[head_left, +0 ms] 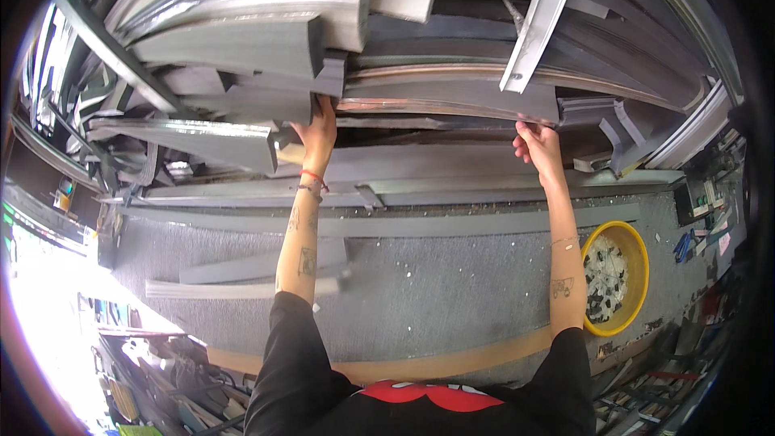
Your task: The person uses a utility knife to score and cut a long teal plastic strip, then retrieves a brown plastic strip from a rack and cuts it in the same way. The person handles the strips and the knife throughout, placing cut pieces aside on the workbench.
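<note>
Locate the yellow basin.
In the head view, the yellow basin sits at lower right on the grey floor, just right of the person's right forearm.

Dark short sleeves [295, 339], both forearms [297, 246] stretched to heaped stock ahead; left hand [319, 136] up against end of grey panels [266, 97], fingertips partly hidden; right hand [539, 149] at lower edge of long grey strip [484, 97], near its right end; pale metal channel [542, 20] slanting above; loose grey lengths [258, 265] on floor [452, 291]; yellow basin [643, 278] of small white-and-black bits [605, 274] beside right forearm
</note>
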Tool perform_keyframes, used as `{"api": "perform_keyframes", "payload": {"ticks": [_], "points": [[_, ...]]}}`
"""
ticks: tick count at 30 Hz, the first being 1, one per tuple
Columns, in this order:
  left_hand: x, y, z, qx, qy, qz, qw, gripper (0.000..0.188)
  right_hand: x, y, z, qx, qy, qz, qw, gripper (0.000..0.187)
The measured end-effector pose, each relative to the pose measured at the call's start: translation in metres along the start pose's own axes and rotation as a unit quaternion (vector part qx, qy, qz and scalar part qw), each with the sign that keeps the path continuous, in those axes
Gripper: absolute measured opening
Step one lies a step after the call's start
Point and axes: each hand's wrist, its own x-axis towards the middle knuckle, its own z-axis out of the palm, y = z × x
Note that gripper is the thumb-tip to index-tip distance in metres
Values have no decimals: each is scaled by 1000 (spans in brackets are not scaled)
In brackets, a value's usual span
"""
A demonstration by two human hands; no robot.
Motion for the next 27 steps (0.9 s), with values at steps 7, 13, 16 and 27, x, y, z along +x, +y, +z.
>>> {"api": "perform_keyframes", "payload": {"ticks": [7, 13, 16, 27], "points": [[-5, 40, -36, 205, -134, -17, 969, 47, -24, -2, -3, 66, -99, 30, 992, 28], [-18, 61, -41, 162, -142, 221, 951, 57, 20, 9, 5, 335, -42, -43, 940, 13], [-8, 55, -12, 169, -135, 145, 965, 34, 68, 5, 8, 420, 56, -24, 906, 19], [21, 35, 34, 66, -124, 151, 979, 12, 102, 17, 5, 331, 24, 146, 932, 24]]}}
